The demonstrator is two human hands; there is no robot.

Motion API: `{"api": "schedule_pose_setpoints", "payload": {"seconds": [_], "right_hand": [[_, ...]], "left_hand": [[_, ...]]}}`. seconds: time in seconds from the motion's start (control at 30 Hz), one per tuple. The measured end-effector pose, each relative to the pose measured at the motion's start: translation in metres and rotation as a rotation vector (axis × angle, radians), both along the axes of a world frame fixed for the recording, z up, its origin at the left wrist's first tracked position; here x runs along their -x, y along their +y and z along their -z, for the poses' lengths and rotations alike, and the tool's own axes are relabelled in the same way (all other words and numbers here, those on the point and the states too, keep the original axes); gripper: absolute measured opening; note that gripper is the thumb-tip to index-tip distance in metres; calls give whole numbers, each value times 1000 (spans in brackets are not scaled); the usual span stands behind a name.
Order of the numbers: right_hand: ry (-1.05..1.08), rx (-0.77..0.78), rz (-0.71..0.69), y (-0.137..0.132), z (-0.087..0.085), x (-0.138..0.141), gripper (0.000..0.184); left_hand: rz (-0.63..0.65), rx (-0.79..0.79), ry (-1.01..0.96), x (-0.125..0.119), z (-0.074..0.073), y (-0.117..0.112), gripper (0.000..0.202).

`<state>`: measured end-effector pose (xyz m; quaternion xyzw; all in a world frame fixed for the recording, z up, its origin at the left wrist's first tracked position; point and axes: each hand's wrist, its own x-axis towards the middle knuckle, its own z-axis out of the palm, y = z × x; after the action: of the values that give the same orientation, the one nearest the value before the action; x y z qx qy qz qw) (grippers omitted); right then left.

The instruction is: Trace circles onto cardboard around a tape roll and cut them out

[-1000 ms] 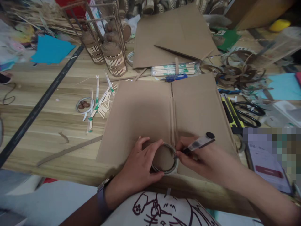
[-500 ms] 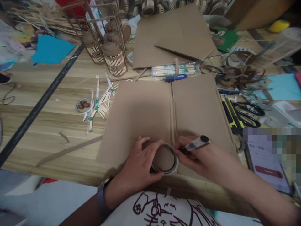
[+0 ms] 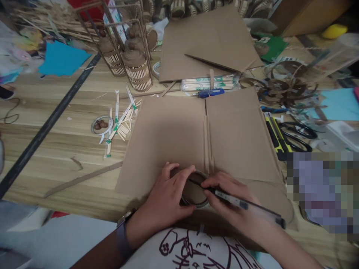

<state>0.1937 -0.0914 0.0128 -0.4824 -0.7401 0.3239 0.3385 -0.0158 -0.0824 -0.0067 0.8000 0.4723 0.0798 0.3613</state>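
On the left wrist (image 3: 136, 228) I make out 1 dark-cased watch (image 3: 127, 217) with a greyish-purple band (image 3: 123, 237). Past the near edge of the table (image 3: 61, 153), I'm seeing a white top (image 3: 150, 252) with maroon line drawings (image 3: 186, 249).

Pale, streaked wood-grain bench (image 3: 64, 149), black strip (image 3: 50, 122) running diagonally across its left side, pale blue-grey surface (image 3: 73, 239) below the near edge, muted light, soft shadows
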Motion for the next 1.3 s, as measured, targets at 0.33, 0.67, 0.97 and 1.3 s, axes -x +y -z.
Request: {"api": "schedule_pose_setpoints", "payload": {"seconds": [0.33,0.67,0.97,1.3], "right_hand": [[-85,-136,-127,-1,11,1,18],[-426,-387,-73,-12,8,-7,16],[-416,-257,-70,-19,-10,-23,21],[-518,-236,-150,-13,12,-19,17]], "left_hand": [[9,21,15,-1,-2,1,88],[13,44,38,-2,-4,3,87],[10,36,38,-2,-5,1,88],[-6,-18,14,-3,-6,-1,86]]}}
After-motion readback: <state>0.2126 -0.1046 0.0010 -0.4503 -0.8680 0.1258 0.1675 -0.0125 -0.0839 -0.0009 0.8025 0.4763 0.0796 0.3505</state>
